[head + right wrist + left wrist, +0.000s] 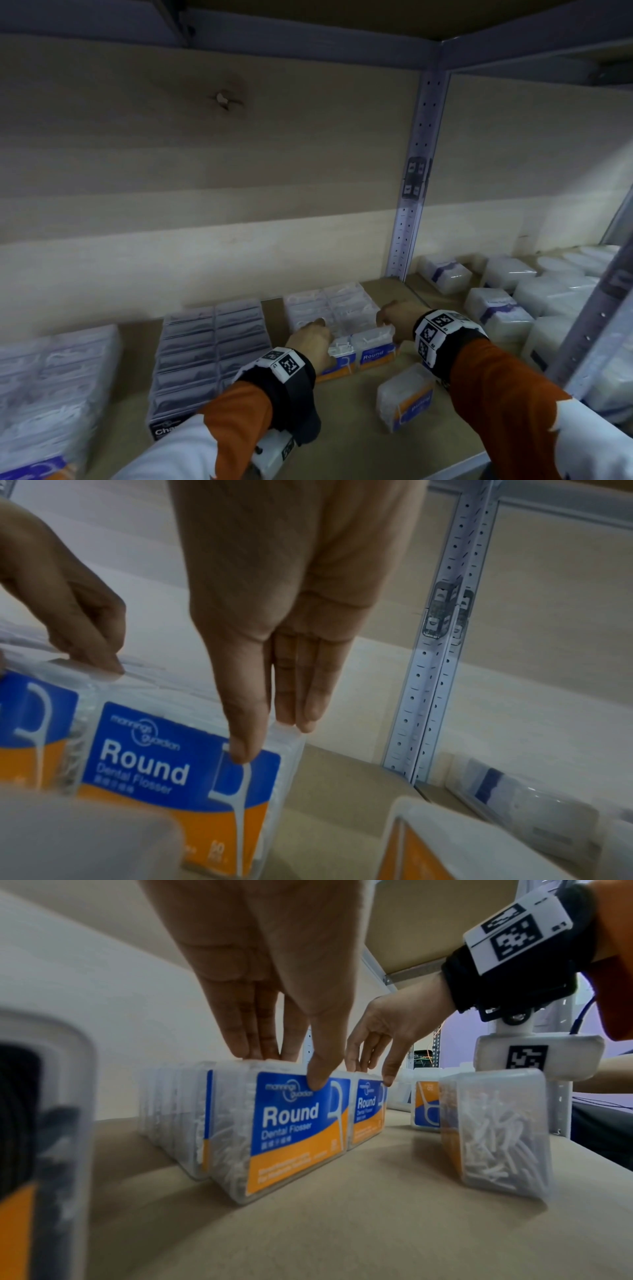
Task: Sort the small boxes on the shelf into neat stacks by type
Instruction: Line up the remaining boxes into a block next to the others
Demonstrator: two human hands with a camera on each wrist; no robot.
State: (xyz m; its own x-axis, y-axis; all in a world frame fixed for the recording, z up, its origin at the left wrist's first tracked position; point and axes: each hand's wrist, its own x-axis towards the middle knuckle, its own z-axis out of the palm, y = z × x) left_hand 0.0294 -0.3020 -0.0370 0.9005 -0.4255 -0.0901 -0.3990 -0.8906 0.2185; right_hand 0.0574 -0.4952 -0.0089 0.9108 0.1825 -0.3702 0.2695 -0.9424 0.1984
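Two clear "Round" dental flosser boxes with blue and orange labels stand side by side at the front of a block of similar clear boxes (337,303). My left hand (315,334) (289,1069) pinches the left box (334,371) (291,1131), fingers on its top back edge and thumb on the label. My right hand (387,322) (272,738) pinches the right box (375,354) (154,772) in the same way. A third Round box (406,397) (496,1137) sits loose on the shelf board (342,431), in front of and to the right of the pair.
Rows of dark-filled boxes (212,346) stand left of my left hand, and another clear block (51,377) fills the far left. A perforated metal post (414,192) divides the shelf. Beyond it sit several white boxes (507,308). A wooden back panel closes the rear.
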